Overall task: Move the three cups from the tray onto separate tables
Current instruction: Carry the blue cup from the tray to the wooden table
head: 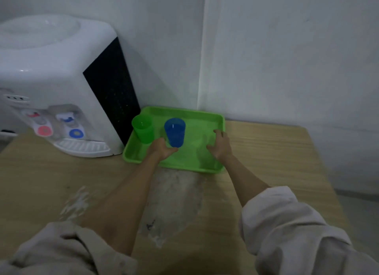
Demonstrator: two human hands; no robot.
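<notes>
A green tray [213,118] lies on the wooden table against the wall. Two cups stand upright in it: a green cup [143,128] at the tray's left edge and a blue cup [175,131] near its middle. My left hand [162,148] curls around the base of the blue cup, thumb in front and fingers to the cup's left. My right hand [220,144] hovers flat over the tray's right part with its fingers spread, holding nothing.
A white water dispenser [61,86] stands on the wooden table [266,151] just left of the tray, almost touching the green cup. Grey walls close off the back. The table's right edge drops to the floor [359,209].
</notes>
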